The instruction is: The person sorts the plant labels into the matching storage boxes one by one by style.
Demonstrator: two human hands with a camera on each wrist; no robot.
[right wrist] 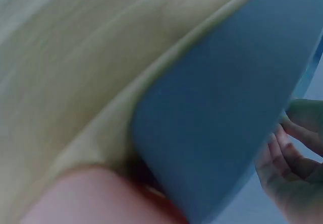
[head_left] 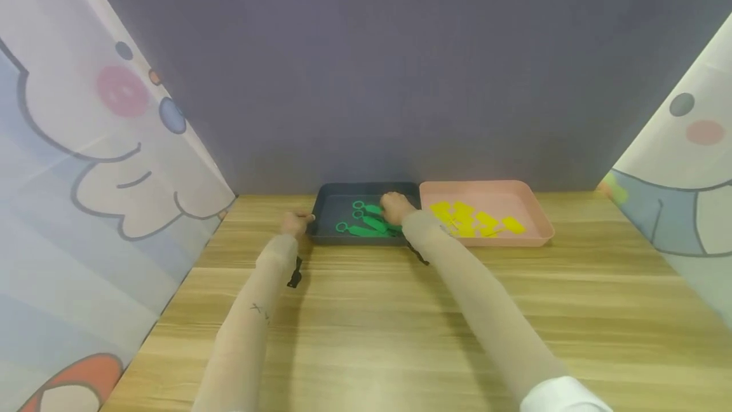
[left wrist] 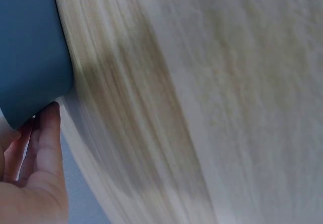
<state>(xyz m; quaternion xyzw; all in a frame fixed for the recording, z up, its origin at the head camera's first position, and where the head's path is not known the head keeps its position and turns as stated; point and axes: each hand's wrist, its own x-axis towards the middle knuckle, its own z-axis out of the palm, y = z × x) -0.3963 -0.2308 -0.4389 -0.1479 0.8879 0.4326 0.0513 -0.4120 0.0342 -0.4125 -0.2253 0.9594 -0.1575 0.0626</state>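
Observation:
Inside the dark blue tray (head_left: pixel 335 240), several green tags with round ring ends (head_left: pixel 372 222) lie in a loose pile. My left hand (head_left: pixel 295 224) grips the tray's left side; in the left wrist view its fingers (left wrist: pixel 49 138) reach the underside of the tray corner (left wrist: pixel 35 47). Over the right part of that tray, my right hand (head_left: pixel 396 208) is down among the green tags with its fingers bent. The right wrist view shows the right hand (right wrist: pixel 298 168) partly behind the tray wall (right wrist: pixel 217 108), its fingertips partly hidden; I cannot tell whether it holds a tag.
Right beside the blue tray stands a pink tray (head_left: pixel 540 234) with several flat yellow tags (head_left: pixel 466 220) spread in it. Both trays sit at the back of the wooden table (head_left: pixel 366 323), close to a grey upright panel (head_left: pixel 389 68). Printed cartoon sheets (head_left: pixel 143 145) flank the table.

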